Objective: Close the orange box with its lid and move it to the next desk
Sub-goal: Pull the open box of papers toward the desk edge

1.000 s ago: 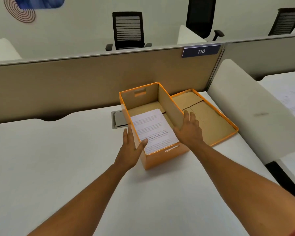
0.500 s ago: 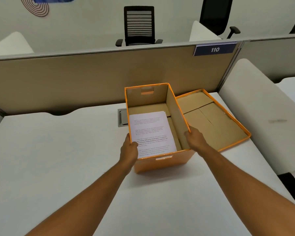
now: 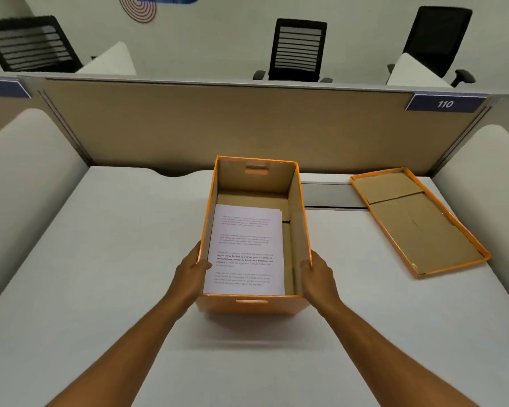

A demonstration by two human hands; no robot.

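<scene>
Centrally on the white desk [image 3: 100, 289], the open orange box [image 3: 254, 305] holding papers [image 3: 246, 248] is clasped by left hand [image 3: 190, 274] and right hand [image 3: 318, 277], fingers pressed on its sides, lid [image 3: 417, 221] well apart far right, nothing between.

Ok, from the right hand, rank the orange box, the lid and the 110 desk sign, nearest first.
1. Orange box: held at its right wall by the right hand.
2. Lid: lying upside down on the desk, farther right.
3. 110 sign: on the divider, far right.
</scene>
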